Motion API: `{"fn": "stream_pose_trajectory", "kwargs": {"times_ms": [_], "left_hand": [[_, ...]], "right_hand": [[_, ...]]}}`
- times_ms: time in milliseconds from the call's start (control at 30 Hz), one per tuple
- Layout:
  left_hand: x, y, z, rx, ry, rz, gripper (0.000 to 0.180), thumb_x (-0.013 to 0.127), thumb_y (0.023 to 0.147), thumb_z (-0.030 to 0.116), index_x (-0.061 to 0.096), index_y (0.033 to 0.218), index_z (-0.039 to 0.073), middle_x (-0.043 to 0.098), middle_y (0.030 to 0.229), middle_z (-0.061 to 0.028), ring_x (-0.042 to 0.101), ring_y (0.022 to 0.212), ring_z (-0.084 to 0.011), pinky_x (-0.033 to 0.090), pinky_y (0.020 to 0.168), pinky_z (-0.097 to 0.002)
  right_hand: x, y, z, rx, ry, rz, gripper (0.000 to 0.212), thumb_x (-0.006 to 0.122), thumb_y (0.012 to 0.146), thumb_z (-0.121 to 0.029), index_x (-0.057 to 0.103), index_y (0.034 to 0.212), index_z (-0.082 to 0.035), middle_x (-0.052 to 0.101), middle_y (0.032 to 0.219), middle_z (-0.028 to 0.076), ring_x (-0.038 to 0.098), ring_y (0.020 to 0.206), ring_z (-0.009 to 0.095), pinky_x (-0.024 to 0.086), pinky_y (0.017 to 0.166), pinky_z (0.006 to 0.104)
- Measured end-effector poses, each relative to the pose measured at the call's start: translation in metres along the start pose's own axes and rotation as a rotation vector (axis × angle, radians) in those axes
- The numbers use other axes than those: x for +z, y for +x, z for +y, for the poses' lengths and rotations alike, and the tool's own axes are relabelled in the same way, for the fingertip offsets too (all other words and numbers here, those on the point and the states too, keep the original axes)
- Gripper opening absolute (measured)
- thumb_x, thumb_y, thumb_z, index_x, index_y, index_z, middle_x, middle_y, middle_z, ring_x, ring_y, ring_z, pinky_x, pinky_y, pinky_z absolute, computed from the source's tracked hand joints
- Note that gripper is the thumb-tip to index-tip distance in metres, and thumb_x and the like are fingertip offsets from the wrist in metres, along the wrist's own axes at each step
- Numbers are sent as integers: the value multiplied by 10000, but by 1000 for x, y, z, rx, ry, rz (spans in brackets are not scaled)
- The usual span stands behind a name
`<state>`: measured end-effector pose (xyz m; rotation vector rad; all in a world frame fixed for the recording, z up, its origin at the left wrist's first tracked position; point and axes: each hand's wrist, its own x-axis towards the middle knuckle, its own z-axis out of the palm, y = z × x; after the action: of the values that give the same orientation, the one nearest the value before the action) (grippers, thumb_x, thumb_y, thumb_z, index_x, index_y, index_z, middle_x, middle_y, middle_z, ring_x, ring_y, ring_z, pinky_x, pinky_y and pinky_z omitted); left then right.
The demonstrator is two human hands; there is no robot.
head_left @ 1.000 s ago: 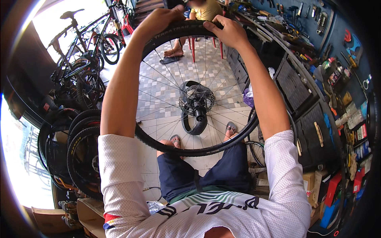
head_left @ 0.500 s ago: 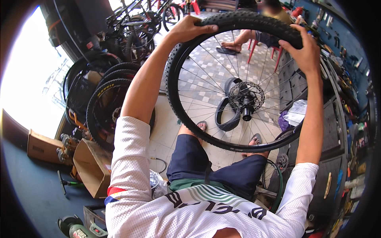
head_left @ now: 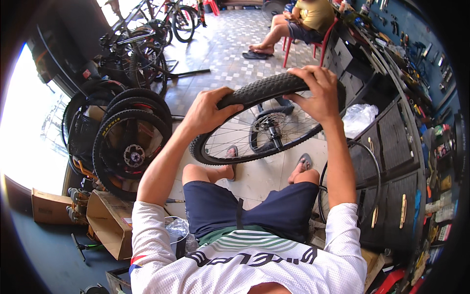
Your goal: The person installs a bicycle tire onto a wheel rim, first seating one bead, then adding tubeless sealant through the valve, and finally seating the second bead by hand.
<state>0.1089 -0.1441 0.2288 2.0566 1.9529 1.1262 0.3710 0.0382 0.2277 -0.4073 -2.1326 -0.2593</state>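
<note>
A bicycle wheel (head_left: pixel 225 159) with a knobby black tire (head_left: pixel 267 88) is held up in front of me, tilted so its upper edge leans toward me. My left hand (head_left: pixel 208 110) grips the tire at the upper left, thumb on the near side. Further right, my right hand (head_left: pixel 316 95) is closed around the top of the same tire, fingers over the tread. In the wheel's middle are a black hub (head_left: pixel 275 138) and a disc brake rotor. A loose black tire (head_left: pixel 286 109) lies on the floor behind the spokes, partly hidden.
Several wheels (head_left: pixel 132 122) stack at the left, near parked bicycles (head_left: pixel 139 41). A cardboard box (head_left: pixel 110 225) sits lower left. Along the right run dark drawers (head_left: pixel 391 142), a clear plastic bag (head_left: pixel 360 120) and a thin black hoop (head_left: pixel 377 166). Another person (head_left: pixel 313 22) sits on a red chair.
The wheel has come down and tipped flatter. Both hands, still gripping the tire, have dropped and drawn closer together. My view has shifted, showing more of the seated person.
</note>
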Motion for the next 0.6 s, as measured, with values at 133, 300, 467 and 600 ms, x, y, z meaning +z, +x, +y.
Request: {"fn": "stream_pose_trajectory", "kwargs": {"times_ms": [133, 300, 467, 600], "left_hand": [[51, -8, -28, -132, -160, 12, 317, 796, 869, 264, 715, 1002, -13, 671, 779, -223, 631, 657, -303, 499, 661, -410], [90, -2, -42, -214, -169, -85, 312, 780, 876, 284, 718, 996, 2, 671, 763, -215, 662, 673, -332, 500, 658, -419], [110, -1, -55, -227, -187, -114, 324, 779, 874, 309, 727, 1000, 15, 687, 798, -210, 684, 690, -339, 511, 656, -426], [130, -4, -59, -238, -164, -125, 354, 778, 874, 330, 723, 1036, 19, 706, 839, -199, 700, 712, -342, 527, 664, -431]], "right_hand": [[30, -29, 13, 69, 38, -129, 648, 915, 645, -360, 690, 1249, -291, 631, 1119, 1, 594, 1107, 255, 400, 986, 437], [61, -69, 33, 161, 55, -202, 669, 927, 628, -351, 688, 1251, -295, 645, 1130, -2, 604, 1122, 242, 411, 986, 433], [70, -86, 38, 223, 76, -259, 675, 928, 625, -339, 685, 1249, -249, 657, 1177, -4, 613, 1149, 249, 420, 979, 426], [82, -100, 48, 234, 92, -271, 667, 926, 617, -351, 688, 1236, -284, 647, 1159, -29, 604, 1149, 225, 412, 970, 424]]}}
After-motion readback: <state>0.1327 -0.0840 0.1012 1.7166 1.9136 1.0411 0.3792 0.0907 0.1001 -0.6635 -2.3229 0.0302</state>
